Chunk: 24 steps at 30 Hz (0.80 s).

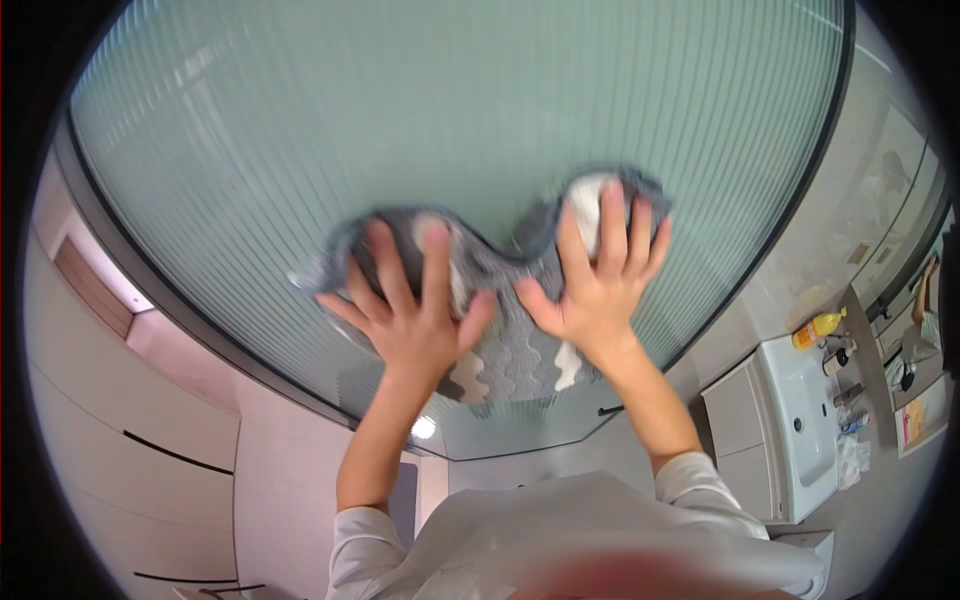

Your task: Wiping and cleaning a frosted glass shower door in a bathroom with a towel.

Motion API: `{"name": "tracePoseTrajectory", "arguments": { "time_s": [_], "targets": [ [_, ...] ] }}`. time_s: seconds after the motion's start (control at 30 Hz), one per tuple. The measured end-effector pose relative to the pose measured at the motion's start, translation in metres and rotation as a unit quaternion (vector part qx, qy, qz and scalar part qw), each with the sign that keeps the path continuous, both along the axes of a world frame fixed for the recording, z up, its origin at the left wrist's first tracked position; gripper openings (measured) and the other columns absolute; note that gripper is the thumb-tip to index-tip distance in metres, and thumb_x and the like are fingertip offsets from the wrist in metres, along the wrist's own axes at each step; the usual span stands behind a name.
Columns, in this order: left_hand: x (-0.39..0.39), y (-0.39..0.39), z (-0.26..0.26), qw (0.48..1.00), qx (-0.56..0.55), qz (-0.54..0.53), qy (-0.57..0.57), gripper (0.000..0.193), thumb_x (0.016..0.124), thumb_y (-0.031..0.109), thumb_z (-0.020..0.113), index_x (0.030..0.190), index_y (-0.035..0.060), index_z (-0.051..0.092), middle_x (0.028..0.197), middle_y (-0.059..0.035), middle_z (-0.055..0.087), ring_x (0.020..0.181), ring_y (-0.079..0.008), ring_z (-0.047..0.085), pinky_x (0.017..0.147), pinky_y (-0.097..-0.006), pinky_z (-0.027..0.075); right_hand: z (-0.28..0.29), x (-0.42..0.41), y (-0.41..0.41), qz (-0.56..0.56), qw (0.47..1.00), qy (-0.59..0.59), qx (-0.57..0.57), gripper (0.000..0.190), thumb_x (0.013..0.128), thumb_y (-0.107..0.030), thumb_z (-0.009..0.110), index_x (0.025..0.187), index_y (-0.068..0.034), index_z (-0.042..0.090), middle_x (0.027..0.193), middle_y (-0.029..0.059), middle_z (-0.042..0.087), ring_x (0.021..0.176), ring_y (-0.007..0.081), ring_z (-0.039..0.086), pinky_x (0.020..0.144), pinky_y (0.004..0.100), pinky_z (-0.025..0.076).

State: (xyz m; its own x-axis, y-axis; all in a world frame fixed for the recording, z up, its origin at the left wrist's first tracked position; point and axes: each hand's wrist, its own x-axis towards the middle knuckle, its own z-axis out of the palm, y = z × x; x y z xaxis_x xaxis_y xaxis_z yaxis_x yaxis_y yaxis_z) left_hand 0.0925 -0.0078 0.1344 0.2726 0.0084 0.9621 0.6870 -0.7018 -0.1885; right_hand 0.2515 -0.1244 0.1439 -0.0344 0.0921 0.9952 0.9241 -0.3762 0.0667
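A grey cloth with a wavy pattern of white, beige and darker patches lies against a ribbed glass door panel. With fingers spread, my left hand presses the cloth's left part to the glass. My right hand, also spread flat, holds the right part somewhat higher up. Between the two hands the cloth's upper edge sags in a dip, and its lower part hangs below them. Its left corner sticks out past my left fingers. Both palms hide some of the fabric.
The panel has a dark frame, and a dark handle shows beside my right forearm. A white washbasin stands at the right, with a yellow bottle and several toiletries along it. Pale cabinet fronts with dark handles line the left.
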Motion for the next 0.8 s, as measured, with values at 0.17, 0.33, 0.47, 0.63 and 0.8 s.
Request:
{"name": "tracePoseTrajectory", "arguments": {
  "time_s": [0.17, 0.33, 0.47, 0.63, 0.8],
  "targets": [
    [-0.002, 0.006, 0.024, 0.999, 0.032, -0.011, -0.006, 0.078, 0.085, 0.076, 0.043, 0.142, 0.0231, 0.055, 0.154, -0.0223, 0.038, 0.136, -0.0508, 0.031, 0.107, -0.0749, 0.006, 0.007, 0.005, -0.003, -0.008, 1.000, -0.018, -0.001, 0.068, 0.087, -0.065, 0.053, 0.138, -0.020, 0.058, 0.152, 0.0179, 0.041, 0.143, 0.0400, 0.028, 0.116, 0.0600, 0.011],
    [0.005, 0.017, 0.177, 0.992, 0.108, 0.010, -0.066, 0.077, 0.085, 0.055, 0.061, 0.148, 0.0133, 0.046, 0.155, -0.0230, 0.033, 0.140, -0.0500, 0.028, 0.108, -0.0721, 0.013, 0.161, 0.000, -0.005, -0.035, 0.998, -0.056, 0.016, 0.070, 0.087, -0.053, 0.061, 0.146, -0.016, 0.049, 0.154, 0.0189, 0.037, 0.143, 0.0394, 0.028, 0.115, 0.0554, 0.017],
    [0.007, 0.021, 0.155, 0.985, 0.134, -0.059, -0.090, 0.084, 0.079, 0.065, 0.066, 0.147, 0.0186, 0.050, 0.152, -0.0186, 0.040, 0.138, -0.0482, 0.031, 0.107, -0.0726, 0.017, 0.143, 0.007, 0.000, -0.020, 0.996, -0.074, 0.038, 0.072, 0.086, -0.049, 0.063, 0.147, -0.014, 0.047, 0.155, 0.0180, 0.036, 0.143, 0.0396, 0.030, 0.115, 0.0543, 0.019],
    [0.002, 0.002, -0.002, 0.997, -0.008, -0.023, -0.068, 0.074, 0.085, 0.075, 0.046, 0.142, 0.0290, 0.055, 0.153, -0.0181, 0.040, 0.137, -0.0478, 0.030, 0.107, -0.0755, 0.009, -0.020, -0.001, -0.001, -0.003, 1.000, 0.026, 0.002, 0.075, 0.087, -0.064, 0.052, 0.144, -0.015, 0.051, 0.154, 0.0226, 0.036, 0.142, 0.0422, 0.028, 0.116, 0.0582, 0.013],
    [-0.006, 0.010, -0.066, 0.999, 0.020, -0.020, -0.024, 0.070, 0.084, 0.076, 0.044, 0.138, 0.0346, 0.058, 0.152, -0.0132, 0.042, 0.134, -0.0420, 0.035, 0.109, -0.0738, 0.006, -0.069, -0.008, 0.008, 0.010, 1.000, -0.003, -0.018, 0.081, 0.092, -0.059, 0.045, 0.153, -0.008, 0.031, 0.157, 0.0280, 0.026, 0.145, 0.0484, 0.017, 0.115, 0.0639, 0.009]
  ]
}}
